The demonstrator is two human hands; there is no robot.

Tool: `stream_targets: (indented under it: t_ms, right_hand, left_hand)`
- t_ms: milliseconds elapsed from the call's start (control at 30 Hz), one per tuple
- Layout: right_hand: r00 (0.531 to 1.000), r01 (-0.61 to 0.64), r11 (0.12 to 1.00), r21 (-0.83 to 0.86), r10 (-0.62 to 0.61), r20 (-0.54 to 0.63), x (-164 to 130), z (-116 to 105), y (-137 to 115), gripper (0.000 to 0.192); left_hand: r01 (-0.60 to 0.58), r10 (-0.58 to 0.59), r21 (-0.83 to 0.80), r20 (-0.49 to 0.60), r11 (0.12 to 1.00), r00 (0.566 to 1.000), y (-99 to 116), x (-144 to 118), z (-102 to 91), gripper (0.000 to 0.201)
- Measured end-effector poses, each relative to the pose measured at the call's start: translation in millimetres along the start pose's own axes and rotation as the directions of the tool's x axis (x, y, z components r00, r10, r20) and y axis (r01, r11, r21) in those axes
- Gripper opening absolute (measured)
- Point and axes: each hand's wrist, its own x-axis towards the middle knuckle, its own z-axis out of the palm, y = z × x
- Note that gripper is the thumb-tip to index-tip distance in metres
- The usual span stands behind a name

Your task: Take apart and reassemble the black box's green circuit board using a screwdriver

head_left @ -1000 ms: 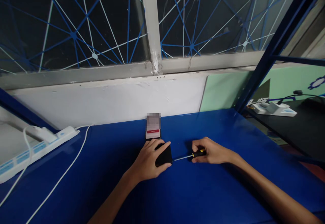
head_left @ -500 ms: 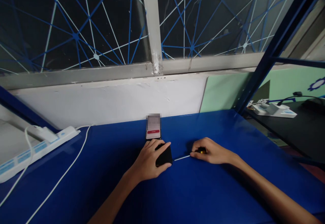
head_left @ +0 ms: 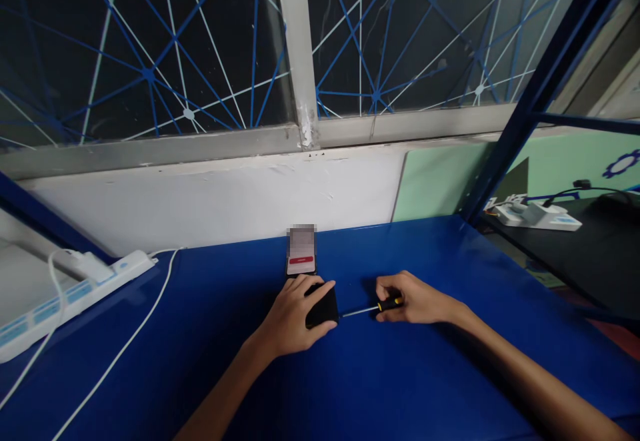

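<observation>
My left hand [head_left: 293,311] is closed over a black box-like object [head_left: 323,306], thumb along its near edge and fingers across its top. The object rests on the blue tabletop [head_left: 425,374]; part of it is hidden under my palm. My right hand [head_left: 413,299] holds a screwdriver [head_left: 390,303] by its black and yellow handle, the thumb and index finger a little apart at the front of it. The thin metal shaft points left, its tip at or very near the right side of the black object. Whether the tip sits in a screw cannot be made out.
A phone [head_left: 301,264] with a lit screen leans upright behind my left hand. On the left lies a white power strip [head_left: 75,301] with a white cable [head_left: 120,344] across the tabletop. Another power strip [head_left: 543,215] sits on a black surface at right.
My right thumb and index finger have spread from a pinch at the front of the screwdriver, so more of its handle shows. My left hand and the black object stay in place.
</observation>
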Motion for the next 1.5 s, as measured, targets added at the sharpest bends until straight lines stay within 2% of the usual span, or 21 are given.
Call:
stream_targets:
  t_ms: [467, 667, 833, 1100, 1300, 1500]
  right_hand:
    - [0.998, 0.059, 0.995, -0.084, -0.06, -0.006, -1.4, -5.7, -0.7, 0.028]
    - [1.0, 0.025, 0.992, -0.125, -0.027, -0.013, -1.0, -4.5, 1.7, 0.031]
    - [1.0, -0.029, 0.996, -0.086, 0.029, -0.005, -0.2, 0.2, 1.5, 0.03]
    - [1.0, 0.012, 0.998, -0.061, -0.012, 0.002, -1.7, -2.9, -3.3, 0.027]
    - [1.0, 0.018, 0.997, -0.081, -0.019, -0.011, -1.1, -4.9, -1.9, 0.026]
    - [1.0, -0.006, 0.991, -0.135, 0.003, -0.021, -0.3, -1.7, 2.0, 0.028]
  left_hand:
    - [0.005, -0.005, 0.003, 0.001, 1.0, 1.0, -0.3, -0.1, -0.2, 0.054]
    - [0.001, -0.001, 0.008, 0.0, 1.0, 1.0, 0.0, -0.3, -0.4, 0.054]
    - [-0.006, 0.006, 0.011, -0.006, 1.0, 1.0, -0.6, 0.3, 0.3, 0.054]
    - [-0.001, 0.002, 0.017, -0.002, 1.0, 1.0, 0.0, 0.5, -0.2, 0.053]
    - [-0.011, 0.011, 0.017, -0.025, 1.0, 1.0, -1.1, -0.1, 1.1, 0.053]
    - [-0.002, 0.002, 0.016, -0.004, 1.0, 1.0, -0.3, 0.0, -0.3, 0.052]
